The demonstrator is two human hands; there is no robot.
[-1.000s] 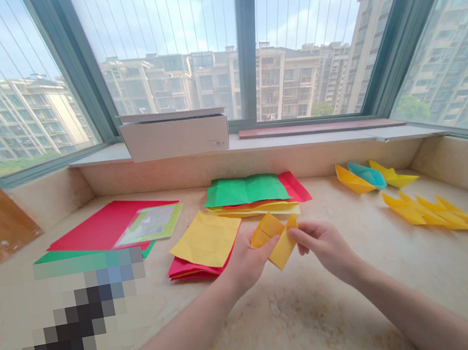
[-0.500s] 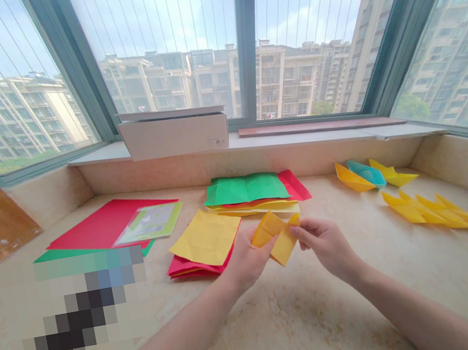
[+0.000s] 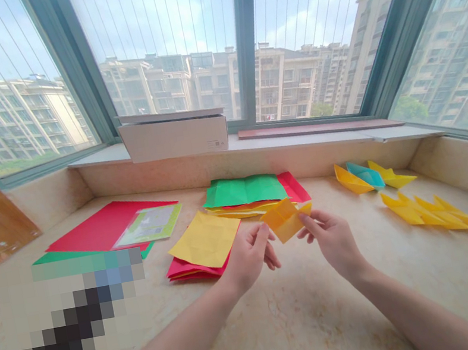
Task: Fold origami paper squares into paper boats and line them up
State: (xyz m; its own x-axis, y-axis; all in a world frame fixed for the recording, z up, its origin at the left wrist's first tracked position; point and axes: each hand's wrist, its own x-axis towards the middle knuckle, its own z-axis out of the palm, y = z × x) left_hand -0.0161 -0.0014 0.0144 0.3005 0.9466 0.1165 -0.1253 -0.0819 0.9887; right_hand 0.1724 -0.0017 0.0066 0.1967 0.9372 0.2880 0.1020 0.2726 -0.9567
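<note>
The left fingers [image 3: 271,256] have loosened and the yellow paper [image 3: 285,223] shifted rightward.

Dark pixelated object [image 3: 68,335] at left, unidentifiable

Across our marbled counter [image 3: 288,328] we see red and green sheets [image 3: 89,227] near the far left corner, a green-topped stack [image 3: 246,190] along the far edge, a yellow-topped stack [image 3: 204,240] closer to us, and three paper boats [image 3: 365,176] behind a yellow row [image 3: 431,211] toward the far right corner.
</note>
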